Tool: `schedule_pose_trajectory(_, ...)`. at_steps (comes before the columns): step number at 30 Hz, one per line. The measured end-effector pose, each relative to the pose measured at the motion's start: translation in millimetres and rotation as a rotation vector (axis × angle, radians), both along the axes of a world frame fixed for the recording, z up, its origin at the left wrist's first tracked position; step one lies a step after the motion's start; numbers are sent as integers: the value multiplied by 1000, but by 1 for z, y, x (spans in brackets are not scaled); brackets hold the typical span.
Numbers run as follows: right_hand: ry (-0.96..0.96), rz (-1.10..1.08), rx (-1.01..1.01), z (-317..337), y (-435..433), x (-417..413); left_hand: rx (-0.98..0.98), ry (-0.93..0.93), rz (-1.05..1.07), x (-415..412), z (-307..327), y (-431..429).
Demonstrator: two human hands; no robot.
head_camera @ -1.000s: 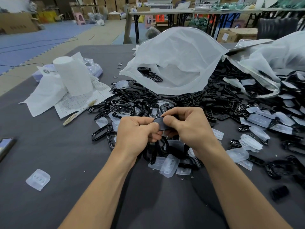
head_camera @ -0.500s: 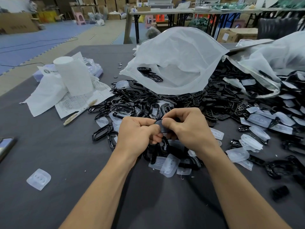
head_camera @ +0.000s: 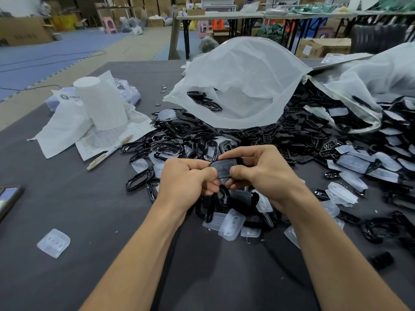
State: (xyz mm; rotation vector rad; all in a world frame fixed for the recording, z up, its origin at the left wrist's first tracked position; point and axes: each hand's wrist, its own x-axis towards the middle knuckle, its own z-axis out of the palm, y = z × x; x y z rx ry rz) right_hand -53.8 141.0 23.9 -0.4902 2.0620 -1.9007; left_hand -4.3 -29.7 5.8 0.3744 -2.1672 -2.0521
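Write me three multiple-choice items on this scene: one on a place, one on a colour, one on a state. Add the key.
1. The pen lies on which side of the pile of black frames? A) left B) right C) behind
2. The lone button pad lying apart at lower left is: A) black B) translucent white C) green
3. The left hand and right hand: A) lie flat B) hang open C) pinch one black oval part together
Key: 1 A, it lies off the pile's left fringe; 2 B, it is pale and see-through; 3 C, thumbs and fingers of both close on the part.
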Motion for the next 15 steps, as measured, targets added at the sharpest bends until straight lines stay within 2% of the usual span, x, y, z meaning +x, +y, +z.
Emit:
schedule_pose_trajectory(9, -175, -9, -58, 1, 4, -2, -7, 30, 13, -2, -5, 3)
schedule_pose_trajectory(12, -175, 33, -30, 1, 6, -1, -15, 45, 10, -2, -6, 3)
schedule_pose_trajectory(15, -120, -23, 10, 1, 6, -3, -2, 37, 22, -2, -8, 3)
